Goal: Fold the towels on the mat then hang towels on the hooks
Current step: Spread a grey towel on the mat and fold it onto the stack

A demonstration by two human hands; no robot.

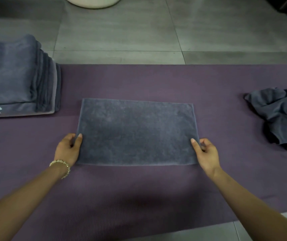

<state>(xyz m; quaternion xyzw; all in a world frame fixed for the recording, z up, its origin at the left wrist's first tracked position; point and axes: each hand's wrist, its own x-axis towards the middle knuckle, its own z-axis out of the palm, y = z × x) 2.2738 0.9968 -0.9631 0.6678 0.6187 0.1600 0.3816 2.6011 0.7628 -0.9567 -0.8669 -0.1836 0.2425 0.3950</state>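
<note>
Two forearms, bare up to the frame edge, w/ bare hands: L hand (67,148) & R hand (207,153). Bracelet (61,165) on L wrist: single strand of small round beads, pale gold/cream, slightly shiny, snug just behind the hand. Thumbnails (80,135) on both hands pale, plain, fairly long w/ rounded tips.

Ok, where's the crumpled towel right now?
Head view: the crumpled towel lies at the right edge, on the purple mat, right of the flat towel.

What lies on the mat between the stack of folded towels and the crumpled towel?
Head view: a flat grey towel lies there; left hand and right hand pinch its side edges.
</note>
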